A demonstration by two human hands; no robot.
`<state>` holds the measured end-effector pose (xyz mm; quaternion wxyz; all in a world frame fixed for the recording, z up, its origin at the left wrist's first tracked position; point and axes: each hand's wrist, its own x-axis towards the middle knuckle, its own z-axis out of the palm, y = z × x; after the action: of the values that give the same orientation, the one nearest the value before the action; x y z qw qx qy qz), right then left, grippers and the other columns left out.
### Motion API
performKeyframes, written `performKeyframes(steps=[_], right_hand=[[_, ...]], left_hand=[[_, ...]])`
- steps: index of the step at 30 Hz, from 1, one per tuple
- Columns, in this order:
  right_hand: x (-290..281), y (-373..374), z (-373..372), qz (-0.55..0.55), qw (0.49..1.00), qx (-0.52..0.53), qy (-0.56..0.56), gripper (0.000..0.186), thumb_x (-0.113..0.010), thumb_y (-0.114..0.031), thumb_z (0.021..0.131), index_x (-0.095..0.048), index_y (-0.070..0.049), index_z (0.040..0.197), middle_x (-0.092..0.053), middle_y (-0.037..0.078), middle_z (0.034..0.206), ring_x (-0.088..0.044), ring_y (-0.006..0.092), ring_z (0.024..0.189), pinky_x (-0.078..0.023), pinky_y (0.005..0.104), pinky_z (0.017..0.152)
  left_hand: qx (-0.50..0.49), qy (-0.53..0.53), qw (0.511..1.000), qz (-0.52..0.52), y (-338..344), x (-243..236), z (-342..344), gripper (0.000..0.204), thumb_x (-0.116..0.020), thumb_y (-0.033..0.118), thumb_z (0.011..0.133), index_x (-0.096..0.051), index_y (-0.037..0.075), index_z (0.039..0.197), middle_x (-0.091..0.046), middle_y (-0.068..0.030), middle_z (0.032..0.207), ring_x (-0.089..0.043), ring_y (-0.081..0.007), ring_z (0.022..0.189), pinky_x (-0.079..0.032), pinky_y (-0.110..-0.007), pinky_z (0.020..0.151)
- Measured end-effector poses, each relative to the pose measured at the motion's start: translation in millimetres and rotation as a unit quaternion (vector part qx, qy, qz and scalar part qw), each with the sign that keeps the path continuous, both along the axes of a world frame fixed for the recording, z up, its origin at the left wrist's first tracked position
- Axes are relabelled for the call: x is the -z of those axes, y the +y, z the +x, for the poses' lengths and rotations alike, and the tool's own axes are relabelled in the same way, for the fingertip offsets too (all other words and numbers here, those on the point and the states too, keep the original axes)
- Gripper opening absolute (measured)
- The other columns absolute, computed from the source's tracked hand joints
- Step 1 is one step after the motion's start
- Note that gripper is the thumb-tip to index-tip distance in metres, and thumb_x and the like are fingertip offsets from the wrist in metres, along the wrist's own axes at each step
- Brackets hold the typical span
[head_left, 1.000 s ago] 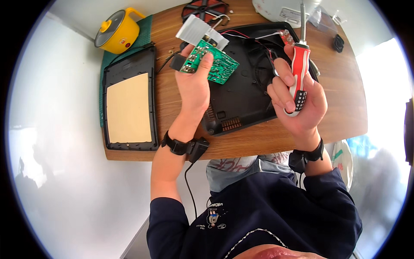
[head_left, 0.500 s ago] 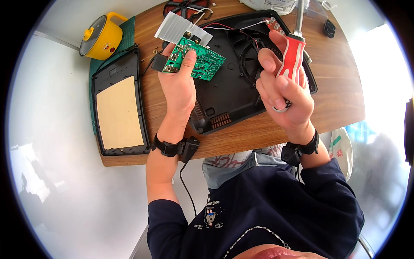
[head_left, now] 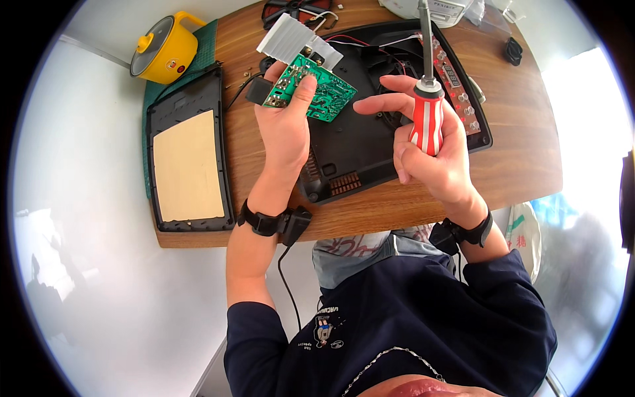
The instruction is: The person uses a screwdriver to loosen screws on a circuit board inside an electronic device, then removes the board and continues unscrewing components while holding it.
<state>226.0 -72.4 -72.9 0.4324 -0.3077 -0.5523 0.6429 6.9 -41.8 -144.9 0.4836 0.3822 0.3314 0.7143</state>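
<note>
My left hand [head_left: 286,126] grips a green circuit board [head_left: 324,92] by its left side, thumb lying over the soldered face. A ribbed silver heat sink [head_left: 286,38] is fixed at the board's far edge. In my right hand [head_left: 440,155] is a screwdriver [head_left: 426,122] with a red and white handle, its metal shaft pointing away from me; index and middle fingers stretch out toward the board without touching it. Beneath both hands lies an open black plastic housing [head_left: 357,155]. A red strip board [head_left: 456,86] with clear round parts sits along its right side.
At left a black-framed panel [head_left: 186,165] with a cream sheet rests partly on a green mat [head_left: 206,49], near a yellow pot [head_left: 165,49]. A red and black object [head_left: 291,10] lies at the back. A small black knob [head_left: 512,51] stands far right.
The screwdriver has turned more upright and moved left, and my right index and middle fingers have extended toward the board. The red strip board is now more visible. The view has shifted slightly.
</note>
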Motion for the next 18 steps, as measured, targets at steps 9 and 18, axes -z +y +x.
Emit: performKeyframes(steps=[9,18], right_hand=[[3,-9,-1,0.006,0.987,-0.003,-0.159,0.059,-0.061,0.001,0.090,-0.048,0.003,0.146,-0.068,0.008,0.114,-0.066,0.0096,0.084,-0.055,0.0261,0.073],[23,-8,5,0.100,0.952,0.062,-0.281,0.048,-0.061,-0.006,0.097,-0.057,0.000,0.145,-0.066,0.002,0.091,-0.055,0.0053,0.069,-0.048,0.0229,0.062]], left_hand=[[0.005,-0.005,1.000,0.013,1,3,-1,0.040,-0.070,0.000,0.097,-0.059,0.000,0.136,-0.070,-0.0057,0.119,-0.066,-0.0119,0.106,-0.053,-0.029,0.094],[0.012,0.000,0.999,0.031,1,1,0,0.038,-0.069,0.002,0.099,-0.059,-0.001,0.135,-0.070,-0.0069,0.119,-0.066,-0.0127,0.107,-0.053,-0.029,0.095]])
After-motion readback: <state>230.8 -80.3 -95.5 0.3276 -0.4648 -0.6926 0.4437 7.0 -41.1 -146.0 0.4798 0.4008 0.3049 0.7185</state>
